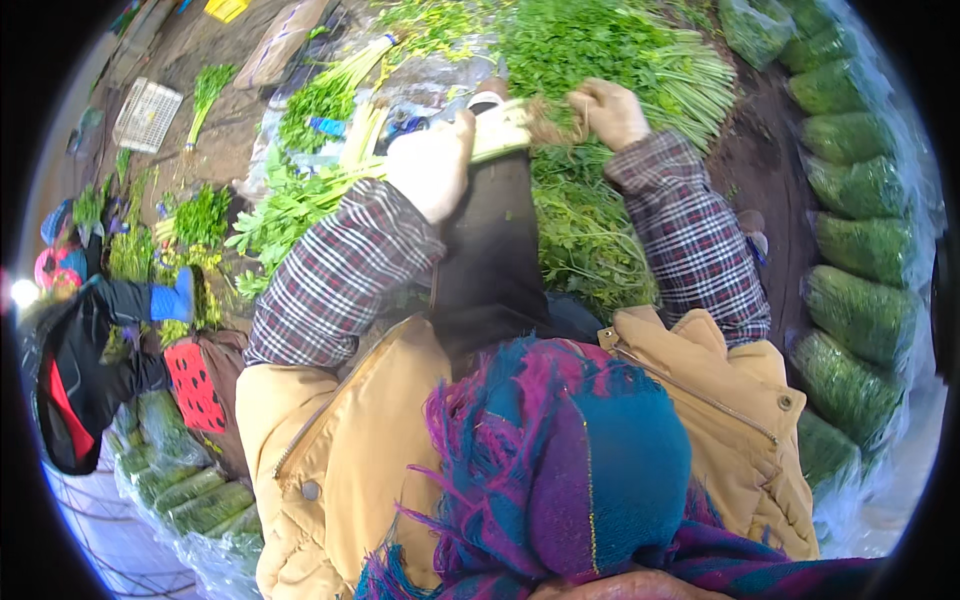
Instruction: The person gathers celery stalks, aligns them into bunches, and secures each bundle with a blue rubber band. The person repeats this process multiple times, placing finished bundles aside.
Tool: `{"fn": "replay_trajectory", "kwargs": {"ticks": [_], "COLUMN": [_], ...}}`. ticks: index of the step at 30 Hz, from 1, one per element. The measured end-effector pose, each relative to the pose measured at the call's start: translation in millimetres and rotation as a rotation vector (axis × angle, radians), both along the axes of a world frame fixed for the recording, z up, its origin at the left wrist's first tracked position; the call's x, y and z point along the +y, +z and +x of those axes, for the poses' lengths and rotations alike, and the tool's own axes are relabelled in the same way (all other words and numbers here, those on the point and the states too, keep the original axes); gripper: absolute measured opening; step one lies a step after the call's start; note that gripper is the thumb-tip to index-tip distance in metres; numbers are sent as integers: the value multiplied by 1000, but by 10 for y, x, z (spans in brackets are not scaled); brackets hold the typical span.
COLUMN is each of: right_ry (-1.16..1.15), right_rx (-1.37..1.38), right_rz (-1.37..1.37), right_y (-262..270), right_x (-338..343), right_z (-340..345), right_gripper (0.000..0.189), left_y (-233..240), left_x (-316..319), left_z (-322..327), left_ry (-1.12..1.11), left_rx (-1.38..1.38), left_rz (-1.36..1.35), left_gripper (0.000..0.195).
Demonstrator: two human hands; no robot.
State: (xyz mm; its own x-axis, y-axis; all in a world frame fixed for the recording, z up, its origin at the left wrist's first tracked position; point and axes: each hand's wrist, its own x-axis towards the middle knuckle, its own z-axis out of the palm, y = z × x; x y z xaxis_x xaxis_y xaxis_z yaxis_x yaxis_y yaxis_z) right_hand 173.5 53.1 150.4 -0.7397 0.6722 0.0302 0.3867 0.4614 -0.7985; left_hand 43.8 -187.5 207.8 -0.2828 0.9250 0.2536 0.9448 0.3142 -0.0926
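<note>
My left hand (427,169) grips a bunch of leafy celery (499,131) by its pale stalks, across my dark trouser leg. Its leaves spread out to the left, beside my plaid sleeve. From the right end of the stalks hang brown, stringy roots (555,124). My right hand (611,112) is curled at these roots, its fingers closed on the strands with slight blur. Just beyond that hand lies a large heap of celery (600,45), stalks toward the right. More loose greens (592,225) lie below it, beside my leg.
Plastic-wrapped bundles of greens (855,232) line the right side. At left are a white plastic crate (148,115), a tied celery bunch (206,97) and another person's blue boot (174,294). A banded bunch (345,82) lies on plastic sheeting ahead. A blue-purple fringed scarf (600,450) covers the lower view.
</note>
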Motion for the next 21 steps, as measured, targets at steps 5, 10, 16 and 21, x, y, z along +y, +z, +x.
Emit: {"fn": "replay_trajectory", "kwargs": {"ticks": [5, 10, 16, 21], "right_ry": [-97, -165, -77, -170], "right_rx": [-104, -63, -206, -197], "right_rz": [108, 153, -209, -567], "right_y": [-1156, -2146, -2845, -3100], "right_x": [676, 709, 239, 87], "right_z": [716, 1216, 1590, 1838], "right_gripper": [22, 23, 26, 22], "left_y": [-181, -587, -1294, -2215], "left_x": [-482, -857, -298, 94], "left_z": [-1061, -1786, -2300, -2817], "left_ry": [503, 833, 861, 970], "left_rx": [-182, -189, -308, -386], "left_rz": [-80, -207, -205, -327], "left_gripper": [34, 37, 41, 54]}}
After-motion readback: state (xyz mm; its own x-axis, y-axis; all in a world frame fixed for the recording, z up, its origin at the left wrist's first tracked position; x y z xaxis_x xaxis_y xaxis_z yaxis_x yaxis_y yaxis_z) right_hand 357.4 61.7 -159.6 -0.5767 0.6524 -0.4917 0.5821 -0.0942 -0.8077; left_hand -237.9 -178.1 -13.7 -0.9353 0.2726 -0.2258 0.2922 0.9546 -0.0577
